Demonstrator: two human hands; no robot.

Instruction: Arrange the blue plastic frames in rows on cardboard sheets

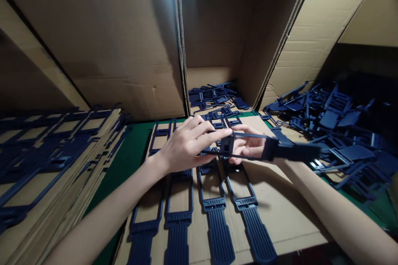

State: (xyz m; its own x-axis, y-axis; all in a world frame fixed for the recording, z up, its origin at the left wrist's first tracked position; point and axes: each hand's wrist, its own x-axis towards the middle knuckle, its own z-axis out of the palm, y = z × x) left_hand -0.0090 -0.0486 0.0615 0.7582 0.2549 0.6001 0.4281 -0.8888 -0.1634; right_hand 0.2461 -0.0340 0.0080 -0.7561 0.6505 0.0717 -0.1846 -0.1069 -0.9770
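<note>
So, from where I'm standing: two hands, one dark blue plastic frame (271,149) between them, raised over the far half of the cardboard sheet (286,223). Its long axis runs sideways, roughly along the sheet's far edge, solid paddle end pointing right, past the right wrist. That end's a bit blurry.

The left hand (186,145) is pinching the other end, index finger stretched along it. The right hand (248,145) is tucked behind with curled fingers showing through the opening; can't tell how firmly it's gripping, or if it is at all.

On the sheet I count four laid-out frames (219,232) side by side, long axes running far edge to near edge, ribbed paddles all towards the near edge. So the lifted one sits crosswise to them.

Off the sheet's left edge, across a strip of green worktop (124,165), there's one cardboard stack (71,198) with more frames. Two loose piles too: a big heap (338,116) on the right, a smaller pile (214,95) at the back. Too tangled to count, sorry.
</note>
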